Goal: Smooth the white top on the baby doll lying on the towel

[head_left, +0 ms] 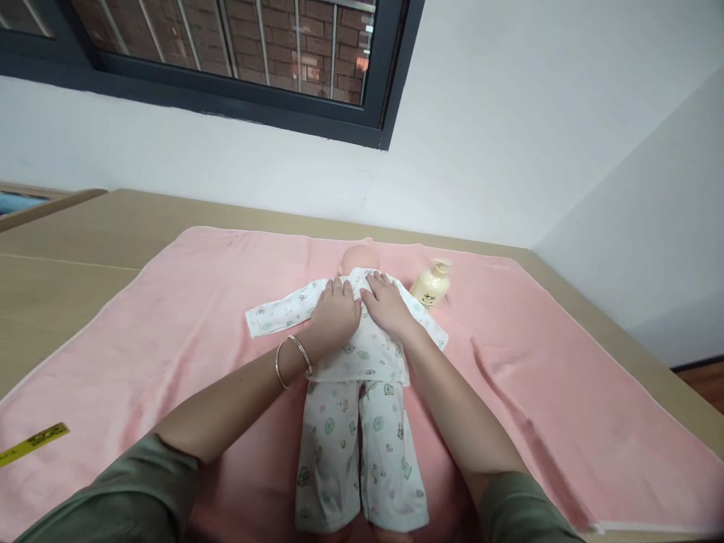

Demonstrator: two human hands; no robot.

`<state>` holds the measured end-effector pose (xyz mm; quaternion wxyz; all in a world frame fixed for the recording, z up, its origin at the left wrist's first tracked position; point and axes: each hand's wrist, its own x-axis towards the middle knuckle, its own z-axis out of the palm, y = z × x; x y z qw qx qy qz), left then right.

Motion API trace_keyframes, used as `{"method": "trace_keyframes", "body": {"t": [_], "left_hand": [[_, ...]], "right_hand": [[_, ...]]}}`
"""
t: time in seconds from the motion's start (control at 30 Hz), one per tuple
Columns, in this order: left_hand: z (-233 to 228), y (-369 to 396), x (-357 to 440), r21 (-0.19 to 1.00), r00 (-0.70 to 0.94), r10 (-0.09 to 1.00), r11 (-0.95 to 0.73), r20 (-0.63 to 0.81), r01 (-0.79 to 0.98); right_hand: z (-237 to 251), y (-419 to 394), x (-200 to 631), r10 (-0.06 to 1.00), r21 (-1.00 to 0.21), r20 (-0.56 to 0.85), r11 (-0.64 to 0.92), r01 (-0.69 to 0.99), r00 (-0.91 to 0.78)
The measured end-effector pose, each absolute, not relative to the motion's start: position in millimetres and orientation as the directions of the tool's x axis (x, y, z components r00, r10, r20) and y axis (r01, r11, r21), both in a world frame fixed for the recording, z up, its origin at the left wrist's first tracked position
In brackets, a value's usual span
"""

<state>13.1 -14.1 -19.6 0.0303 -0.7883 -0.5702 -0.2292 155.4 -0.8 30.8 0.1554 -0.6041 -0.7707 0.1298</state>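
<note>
On the pink cloth, midway between its sides, lies a bald doll in white long-sleeved pajamas sprinkled with green-and-grey prints, the left hand and right hand laid flat, fingers extended, on its upper body, gripping nothing.

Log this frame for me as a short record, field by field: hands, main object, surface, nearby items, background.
Left hand: open, flat on the upper part of the patterned top; bangles at the wrist
Right hand: open, flat on the same top, beside the left hand
Main object: doll in the top and matching trousers
Surface: pink cloth over a table
Nearby: pump bottle, beyond the right-hand sleeve
Background: dark-framed window
</note>
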Motion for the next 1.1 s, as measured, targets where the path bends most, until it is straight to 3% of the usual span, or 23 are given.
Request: {"method": "trace_keyframes", "body": {"t": [0.23,0.47,0.7,0.83,1.1], "left_hand": [[-3,-6,0,0.156,0.379,0.856,-0.453,0.352,0.878],[-3,24,-21,0.288,0.356,0.874,-0.453,0.330,0.844],[-15,19,-11,0.244,0.310,0.845,-0.442,0.436,0.863],[-17,17,-7,0.287,0.232,0.867,-0.381,0.441,0.879],[-11,15,-7,0.258,0.240,0.863,-0.380,0.444,0.888]], "right_hand": [[36,-10,148,0.973,-0.339,0.068,0.231,0.912,-0.221],[36,-40,124,0.964,-0.214,0.099,0.262,0.941,-0.246],[23,-9,149,0.962,-0.361,0.181,0.258,0.896,-0.204],[12,2,153,0.959,-0.383,0.236,0.241,0.892,-0.158],[15,2,158,0.943,-0.371,0.250,0.304,0.877,-0.221]]}}
